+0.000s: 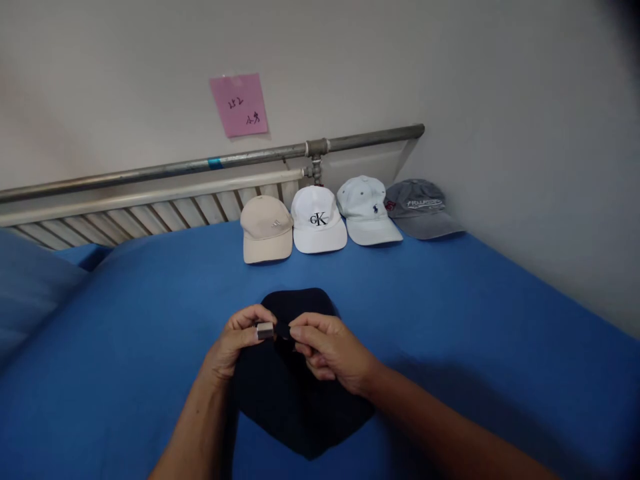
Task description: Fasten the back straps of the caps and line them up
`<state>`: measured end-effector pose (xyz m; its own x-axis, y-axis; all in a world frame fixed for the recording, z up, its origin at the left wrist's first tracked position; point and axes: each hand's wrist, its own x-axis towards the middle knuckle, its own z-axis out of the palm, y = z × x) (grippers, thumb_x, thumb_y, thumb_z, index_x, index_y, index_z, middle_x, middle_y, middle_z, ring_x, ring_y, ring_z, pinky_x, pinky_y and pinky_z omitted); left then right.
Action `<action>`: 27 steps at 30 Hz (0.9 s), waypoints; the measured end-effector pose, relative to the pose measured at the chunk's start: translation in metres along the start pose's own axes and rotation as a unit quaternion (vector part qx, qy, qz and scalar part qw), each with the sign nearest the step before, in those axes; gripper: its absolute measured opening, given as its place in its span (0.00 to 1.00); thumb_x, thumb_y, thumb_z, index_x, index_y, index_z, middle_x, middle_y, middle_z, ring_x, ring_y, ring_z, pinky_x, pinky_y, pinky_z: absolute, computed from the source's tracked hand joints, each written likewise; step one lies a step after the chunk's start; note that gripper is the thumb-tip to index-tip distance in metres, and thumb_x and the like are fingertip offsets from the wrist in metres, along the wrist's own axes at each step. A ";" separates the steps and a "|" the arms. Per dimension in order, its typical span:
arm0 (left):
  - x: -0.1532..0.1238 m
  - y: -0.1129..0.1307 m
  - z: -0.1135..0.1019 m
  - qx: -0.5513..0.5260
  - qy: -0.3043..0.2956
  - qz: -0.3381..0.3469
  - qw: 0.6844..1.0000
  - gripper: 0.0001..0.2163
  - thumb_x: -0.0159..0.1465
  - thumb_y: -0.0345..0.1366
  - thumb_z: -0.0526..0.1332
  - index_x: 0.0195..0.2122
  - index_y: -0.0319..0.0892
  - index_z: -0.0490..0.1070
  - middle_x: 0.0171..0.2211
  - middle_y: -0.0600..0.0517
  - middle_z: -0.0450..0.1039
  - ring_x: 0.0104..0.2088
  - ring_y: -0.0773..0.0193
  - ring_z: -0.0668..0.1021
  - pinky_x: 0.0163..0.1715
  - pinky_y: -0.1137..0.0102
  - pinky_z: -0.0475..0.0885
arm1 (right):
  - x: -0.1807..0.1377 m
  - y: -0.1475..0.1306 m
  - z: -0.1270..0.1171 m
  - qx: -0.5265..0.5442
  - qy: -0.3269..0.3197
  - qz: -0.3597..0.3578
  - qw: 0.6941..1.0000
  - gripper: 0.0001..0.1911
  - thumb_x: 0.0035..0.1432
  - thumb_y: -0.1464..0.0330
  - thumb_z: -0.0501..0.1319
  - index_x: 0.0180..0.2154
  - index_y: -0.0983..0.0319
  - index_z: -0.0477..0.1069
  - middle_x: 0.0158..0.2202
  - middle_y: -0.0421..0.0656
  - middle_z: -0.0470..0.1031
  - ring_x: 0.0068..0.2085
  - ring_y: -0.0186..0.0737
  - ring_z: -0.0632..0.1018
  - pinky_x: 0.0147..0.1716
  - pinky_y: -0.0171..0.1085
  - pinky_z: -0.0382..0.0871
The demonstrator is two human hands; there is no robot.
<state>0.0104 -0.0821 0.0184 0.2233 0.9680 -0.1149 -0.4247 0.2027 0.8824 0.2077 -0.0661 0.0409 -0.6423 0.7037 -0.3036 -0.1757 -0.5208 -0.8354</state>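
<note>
A plain indoor room was indicated by its pale walls [525,133], a ribbed radiator [203,191] and a metal pipe [165,172] run along one of them. A handwritten pink paper [240,108] was fixed above, and a broad blue-covered surface [150,320] was set below. Home or workplace could not be distinguished.

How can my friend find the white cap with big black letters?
Look across the wide, flat blue cloth surface to the row of four fabric caps near the pale far wall. Second from the left, between the plain beige cap and the pale blue-green cap, sits the rounded white cap. It alone has large black letters on its front.
</note>
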 end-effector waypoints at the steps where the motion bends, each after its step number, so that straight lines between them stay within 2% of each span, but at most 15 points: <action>1: -0.001 -0.001 0.000 0.005 -0.006 0.003 1.000 0.09 0.47 0.34 0.72 0.28 0.40 0.77 0.24 0.54 0.76 0.23 0.71 0.75 0.23 0.79 0.67 | 0.000 0.001 0.000 0.003 -0.005 0.001 1.000 0.10 0.51 0.63 0.64 0.31 0.62 0.68 0.19 0.31 0.61 0.14 0.20 0.54 0.11 0.25 0.42; 9: -0.002 -0.001 0.004 0.013 -0.022 0.008 1.000 0.08 0.48 0.35 0.71 0.28 0.41 0.75 0.22 0.54 0.75 0.23 0.71 0.74 0.24 0.79 0.67 | -0.005 0.002 0.002 0.028 -0.038 0.003 0.999 0.11 0.49 0.63 0.65 0.30 0.62 0.68 0.18 0.30 0.60 0.14 0.20 0.53 0.11 0.25 0.42; 17: -0.004 -0.001 0.009 -0.007 -0.006 0.015 1.000 0.07 0.48 0.34 0.71 0.26 0.41 0.75 0.22 0.55 0.74 0.21 0.72 0.73 0.22 0.79 0.66 | -0.003 0.004 0.001 0.027 -0.050 0.007 0.998 0.09 0.51 0.64 0.64 0.31 0.62 0.68 0.18 0.30 0.59 0.14 0.20 0.52 0.11 0.25 0.42; 27: -0.004 -0.001 0.009 0.006 -0.002 -0.009 1.000 0.09 0.46 0.34 0.73 0.26 0.41 0.75 0.21 0.55 0.74 0.20 0.72 0.73 0.21 0.79 0.65 | -0.002 0.007 0.000 0.036 -0.078 0.012 0.996 0.09 0.51 0.64 0.64 0.30 0.62 0.68 0.18 0.30 0.58 0.14 0.21 0.52 0.12 0.26 0.42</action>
<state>0.0177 -0.0876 0.0223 0.2342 0.9637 -0.1282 -0.4095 0.2174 0.8860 0.2081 -0.0714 0.0359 -0.7540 0.6102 -0.2432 -0.2084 -0.5733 -0.7924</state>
